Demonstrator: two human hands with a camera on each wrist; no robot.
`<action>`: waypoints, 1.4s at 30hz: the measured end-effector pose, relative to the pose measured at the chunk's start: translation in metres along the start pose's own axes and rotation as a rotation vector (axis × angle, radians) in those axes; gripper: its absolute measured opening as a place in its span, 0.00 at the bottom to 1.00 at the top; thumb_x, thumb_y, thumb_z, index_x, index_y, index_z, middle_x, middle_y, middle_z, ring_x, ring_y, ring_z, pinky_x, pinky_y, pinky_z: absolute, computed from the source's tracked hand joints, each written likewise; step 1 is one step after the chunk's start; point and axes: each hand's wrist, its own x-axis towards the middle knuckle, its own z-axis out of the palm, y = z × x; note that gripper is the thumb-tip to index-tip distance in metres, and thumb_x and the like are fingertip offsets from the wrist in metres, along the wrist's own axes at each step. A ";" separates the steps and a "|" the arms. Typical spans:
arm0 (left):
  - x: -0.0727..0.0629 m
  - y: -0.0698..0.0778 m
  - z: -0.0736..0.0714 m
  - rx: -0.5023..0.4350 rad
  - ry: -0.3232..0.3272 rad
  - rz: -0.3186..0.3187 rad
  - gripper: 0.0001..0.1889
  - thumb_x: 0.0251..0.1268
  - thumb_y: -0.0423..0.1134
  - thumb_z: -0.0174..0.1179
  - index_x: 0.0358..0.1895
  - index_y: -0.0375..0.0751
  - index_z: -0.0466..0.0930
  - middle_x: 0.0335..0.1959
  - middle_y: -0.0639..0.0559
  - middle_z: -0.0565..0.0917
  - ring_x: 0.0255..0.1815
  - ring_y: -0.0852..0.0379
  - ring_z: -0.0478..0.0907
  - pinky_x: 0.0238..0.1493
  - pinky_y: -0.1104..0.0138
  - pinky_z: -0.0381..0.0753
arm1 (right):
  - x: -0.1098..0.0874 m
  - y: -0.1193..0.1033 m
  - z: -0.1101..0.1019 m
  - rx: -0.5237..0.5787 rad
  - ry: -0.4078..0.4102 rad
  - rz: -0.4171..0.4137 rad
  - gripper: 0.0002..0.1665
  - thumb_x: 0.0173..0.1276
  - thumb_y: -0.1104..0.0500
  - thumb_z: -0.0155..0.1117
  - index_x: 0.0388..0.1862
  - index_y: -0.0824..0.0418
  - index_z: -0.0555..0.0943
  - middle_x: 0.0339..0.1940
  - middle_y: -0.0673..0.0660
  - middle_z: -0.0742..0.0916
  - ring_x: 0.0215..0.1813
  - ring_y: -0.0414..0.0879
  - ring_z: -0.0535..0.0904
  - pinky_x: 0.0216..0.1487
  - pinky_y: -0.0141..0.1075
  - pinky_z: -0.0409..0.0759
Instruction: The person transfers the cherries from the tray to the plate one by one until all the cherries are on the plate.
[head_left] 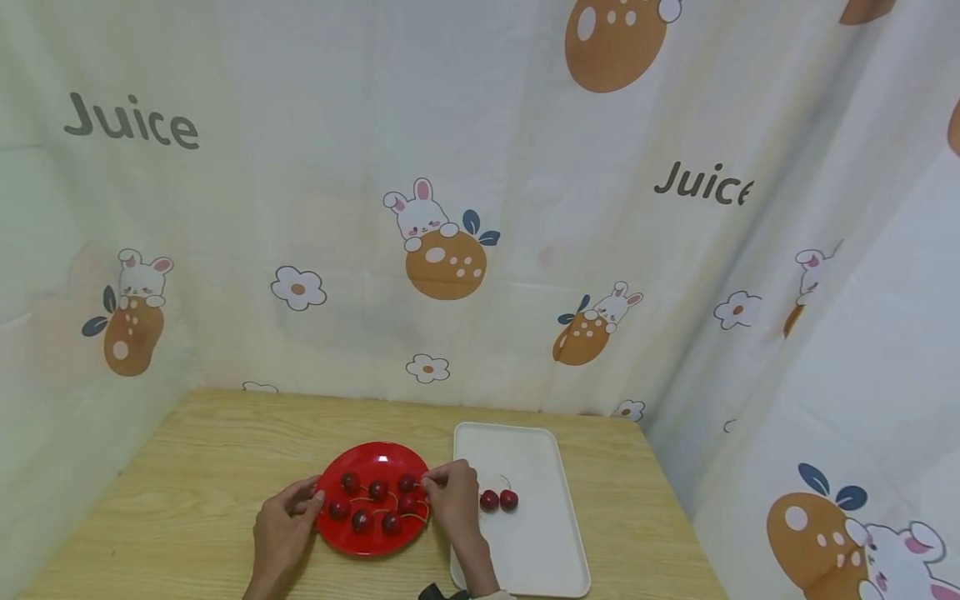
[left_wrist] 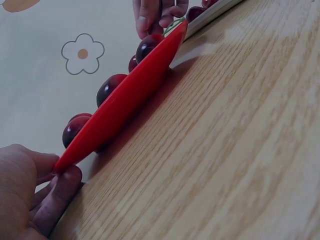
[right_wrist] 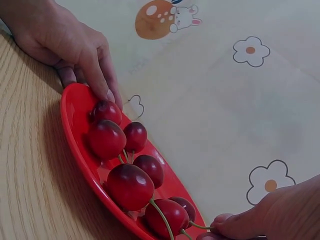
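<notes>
A round red plate (head_left: pixel 360 543) holding several dark red cherries (head_left: pixel 362 522) is on the table. My left hand (head_left: pixel 283 527) grips its left rim; in the left wrist view, the thumb is on top and fingers (left_wrist: pixel 67 182) are underneath. At the plate's right side my right hand (head_left: pixel 456 498) pinches the thin green stem (right_wrist: pixel 201 227) of a cherry (right_wrist: pixel 184 206) between thumb and finger. That cherry is among the others on the plate. Its contact with the plate is hidden in the right wrist view.
To the right of the plate, a white rectangular tray (head_left: pixel 525 550) carries two cherries (head_left: pixel 508 500), partly beside my right hand. Both stand on a light wood-grain table (head_left: pixel 225 450). A patterned curtain (head_left: pixel 337 208) hangs behind and along the sides.
</notes>
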 end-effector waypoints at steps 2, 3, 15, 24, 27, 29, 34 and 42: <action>0.000 0.000 0.001 0.006 0.002 0.004 0.19 0.77 0.39 0.69 0.65 0.38 0.87 0.55 0.39 0.92 0.39 0.66 0.88 0.47 0.75 0.76 | -0.002 -0.001 -0.002 -0.017 -0.001 -0.011 0.03 0.66 0.72 0.76 0.33 0.67 0.94 0.23 0.54 0.91 0.22 0.34 0.79 0.25 0.27 0.79; -0.001 0.000 0.001 0.005 0.002 0.008 0.18 0.77 0.39 0.69 0.65 0.38 0.87 0.55 0.39 0.93 0.39 0.66 0.88 0.47 0.74 0.77 | -0.002 -0.002 -0.003 -0.024 -0.001 -0.013 0.03 0.66 0.71 0.76 0.34 0.67 0.94 0.23 0.54 0.91 0.22 0.35 0.79 0.26 0.28 0.78; -0.003 -0.002 0.006 -0.002 0.009 0.031 0.18 0.77 0.39 0.69 0.64 0.38 0.88 0.53 0.40 0.93 0.37 0.70 0.86 0.47 0.74 0.77 | -0.008 -0.004 -0.012 -0.095 0.001 -0.021 0.03 0.67 0.70 0.77 0.35 0.64 0.95 0.27 0.53 0.92 0.27 0.35 0.80 0.30 0.29 0.79; -0.003 -0.005 0.008 0.003 0.035 0.039 0.18 0.77 0.38 0.69 0.65 0.39 0.88 0.52 0.41 0.93 0.37 0.72 0.85 0.45 0.76 0.77 | -0.004 0.015 -0.015 -0.062 0.072 -0.169 0.03 0.67 0.66 0.77 0.33 0.66 0.95 0.25 0.52 0.92 0.26 0.35 0.80 0.29 0.31 0.79; -0.004 -0.005 0.007 0.006 0.035 0.030 0.18 0.77 0.39 0.68 0.65 0.39 0.88 0.53 0.41 0.93 0.37 0.72 0.85 0.45 0.76 0.77 | -0.001 0.026 -0.016 -0.054 0.109 -0.251 0.05 0.68 0.63 0.78 0.31 0.62 0.95 0.24 0.51 0.92 0.26 0.34 0.79 0.28 0.31 0.78; -0.004 -0.004 0.007 0.008 0.035 0.023 0.18 0.77 0.39 0.68 0.65 0.40 0.88 0.53 0.41 0.93 0.37 0.72 0.85 0.45 0.76 0.77 | -0.006 0.014 -0.024 -0.048 0.105 -0.206 0.04 0.66 0.65 0.79 0.31 0.63 0.95 0.24 0.52 0.92 0.25 0.34 0.79 0.27 0.31 0.78; -0.006 -0.004 0.005 0.002 0.029 0.031 0.18 0.77 0.38 0.69 0.65 0.38 0.88 0.53 0.39 0.93 0.38 0.69 0.86 0.44 0.75 0.77 | -0.009 -0.002 -0.042 -0.016 0.076 -0.069 0.03 0.65 0.68 0.80 0.31 0.66 0.94 0.25 0.56 0.93 0.24 0.37 0.81 0.27 0.29 0.78; -0.006 -0.003 0.005 0.019 0.042 0.056 0.18 0.77 0.37 0.69 0.65 0.39 0.88 0.53 0.39 0.93 0.38 0.69 0.88 0.45 0.76 0.77 | -0.010 0.002 -0.062 0.008 0.099 0.020 0.03 0.66 0.68 0.80 0.33 0.67 0.94 0.23 0.60 0.93 0.23 0.47 0.89 0.27 0.29 0.78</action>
